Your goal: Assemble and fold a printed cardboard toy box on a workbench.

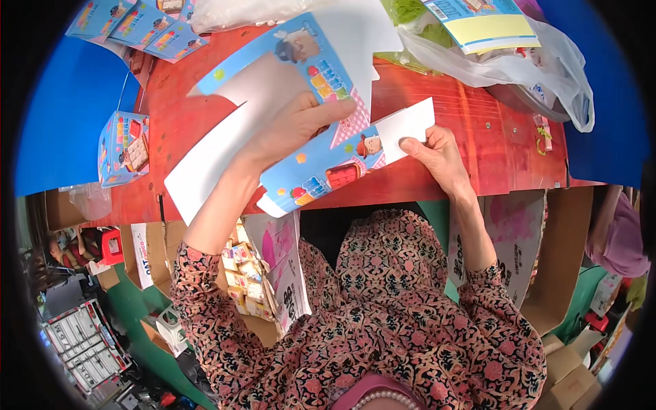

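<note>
A blue, printed cardboard box blank (328, 174) with white flaps is partly folded in front of me, over the near edge of the red table. My left hand (290, 130) grips its upper part, thumb lying on the printed face, with most fingers hidden by the card. On the other side my right hand (441, 160) pinches a white end flap between thumb and fingers. The white inside of the card shows to the left of and behind my left hand. Whether that is one blank or more than one, I cannot tell.
A made-up blue box (123, 152) stands at the table's left edge, below several blue cartons (147, 31). A clear plastic bag (547, 75) lies over a bowl at the back right. Small packets (247, 280) fill an open cardboard box below the table.
</note>
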Demonstrator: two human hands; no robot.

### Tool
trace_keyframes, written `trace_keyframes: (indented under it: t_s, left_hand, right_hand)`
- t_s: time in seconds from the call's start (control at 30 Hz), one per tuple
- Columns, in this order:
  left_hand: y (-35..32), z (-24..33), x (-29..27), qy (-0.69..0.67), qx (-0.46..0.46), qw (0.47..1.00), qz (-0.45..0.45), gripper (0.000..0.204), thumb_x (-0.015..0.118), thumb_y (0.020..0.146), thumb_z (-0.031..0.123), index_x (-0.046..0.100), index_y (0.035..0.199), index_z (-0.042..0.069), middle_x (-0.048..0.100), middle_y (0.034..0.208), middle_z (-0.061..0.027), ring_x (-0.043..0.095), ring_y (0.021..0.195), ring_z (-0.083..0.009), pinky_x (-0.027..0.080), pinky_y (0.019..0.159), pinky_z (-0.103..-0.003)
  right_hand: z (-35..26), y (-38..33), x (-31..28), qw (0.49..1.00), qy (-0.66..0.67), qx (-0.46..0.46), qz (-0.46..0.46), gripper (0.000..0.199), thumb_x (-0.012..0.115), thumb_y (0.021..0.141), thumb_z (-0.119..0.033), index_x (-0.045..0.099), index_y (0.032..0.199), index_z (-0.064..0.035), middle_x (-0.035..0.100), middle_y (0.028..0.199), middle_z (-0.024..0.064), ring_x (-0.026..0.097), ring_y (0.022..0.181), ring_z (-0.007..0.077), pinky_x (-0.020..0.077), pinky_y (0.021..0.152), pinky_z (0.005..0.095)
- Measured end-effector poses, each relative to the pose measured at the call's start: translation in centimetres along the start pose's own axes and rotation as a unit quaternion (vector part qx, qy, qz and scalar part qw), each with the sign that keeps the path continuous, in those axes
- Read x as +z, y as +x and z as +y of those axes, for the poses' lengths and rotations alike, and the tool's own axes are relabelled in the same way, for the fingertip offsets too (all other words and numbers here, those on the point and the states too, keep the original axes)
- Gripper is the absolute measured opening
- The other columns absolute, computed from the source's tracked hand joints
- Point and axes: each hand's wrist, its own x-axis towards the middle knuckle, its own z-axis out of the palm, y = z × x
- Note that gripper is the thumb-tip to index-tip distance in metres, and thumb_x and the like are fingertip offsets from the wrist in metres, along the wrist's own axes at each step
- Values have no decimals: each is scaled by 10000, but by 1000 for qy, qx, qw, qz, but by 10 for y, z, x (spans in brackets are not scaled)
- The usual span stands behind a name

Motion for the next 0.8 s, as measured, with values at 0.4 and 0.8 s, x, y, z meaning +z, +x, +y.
trace_keyframes:
  t_s: [0.4,0.8]
  left_hand:
    - [-22,-68,-41,-125,107,984,-74,387,491,962,305,545,1192,-1,593,1151,-67,522,1058,-147,407,902,-313]
    - [-52,-89,-53,-442,284,839,-144,946,418,858,713,231,1468,14,313,1495,-152,362,1346,-303,319,1102,-470]
  right_hand:
    - [-56,3,1,988,-102,-120,2,152,685,842,-67,697,968,17,701,864,36,605,794,78,491,733,247]
    - [-79,39,13,997,61,14,46,434,610,918,-427,673,866,0,664,768,9,588,664,51,470,607,205]
